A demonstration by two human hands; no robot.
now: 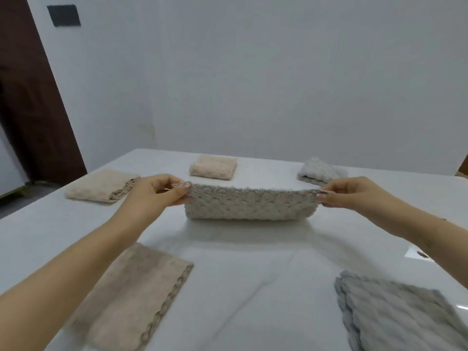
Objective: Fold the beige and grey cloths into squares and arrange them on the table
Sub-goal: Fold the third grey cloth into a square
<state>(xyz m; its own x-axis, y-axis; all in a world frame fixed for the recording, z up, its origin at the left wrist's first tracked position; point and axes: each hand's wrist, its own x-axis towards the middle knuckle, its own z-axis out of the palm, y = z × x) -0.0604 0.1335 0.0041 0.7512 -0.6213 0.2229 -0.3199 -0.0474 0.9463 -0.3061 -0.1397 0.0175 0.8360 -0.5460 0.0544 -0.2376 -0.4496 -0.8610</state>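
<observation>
A textured grey-beige cloth [249, 205] hangs folded in a long strip above the middle of the white table [253, 262]. My left hand [162, 190] pinches its upper left corner and my right hand [354, 192] pinches its upper right corner; its lower edge just touches the tabletop. A folded beige cloth [101, 184] lies at the far left, a folded pinkish-beige cloth [213, 167] at the far middle, and a folded light grey cloth [319, 171] at the far right. A flat beige cloth [131, 295] lies near left and a grey cloth [402, 315] near right.
A white wall stands behind the table. A dark brown door [33, 97] is at the left, and a black plate [63, 15] is fixed on the wall. The table's far edge runs just behind the folded cloths.
</observation>
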